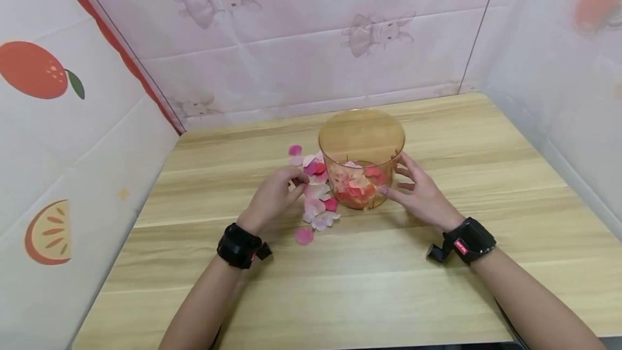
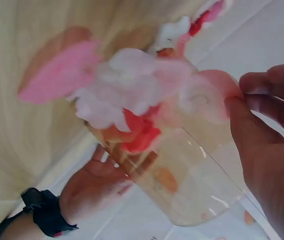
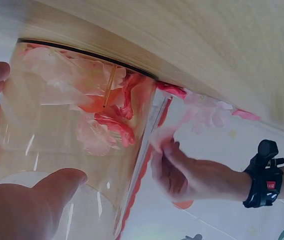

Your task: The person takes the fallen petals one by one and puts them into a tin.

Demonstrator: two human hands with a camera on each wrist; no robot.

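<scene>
A clear amber round container (image 1: 362, 139) stands mid-table with pink, red and white petals (image 1: 359, 185) in its bottom. More loose petals (image 1: 318, 207) lie on the wood just left of it. My left hand (image 1: 301, 180) pinches a pale pink petal (image 2: 207, 95) at the top of that pile, close to the container's left wall. My right hand (image 1: 400, 180) rests with spread, fairly straight fingers against the container's right side. In the right wrist view its thumb (image 3: 56, 187) presses the wall (image 3: 71, 125), and my left hand (image 3: 169, 157) shows beyond it with the petal.
The wooden table (image 1: 437, 285) is boxed in by cloth walls: fruit prints on the left (image 1: 44, 74), rabbit prints at the back (image 1: 291, 42), another cloth wall on the right (image 1: 559, 69). A single pink petal (image 1: 304, 235) lies nearest me.
</scene>
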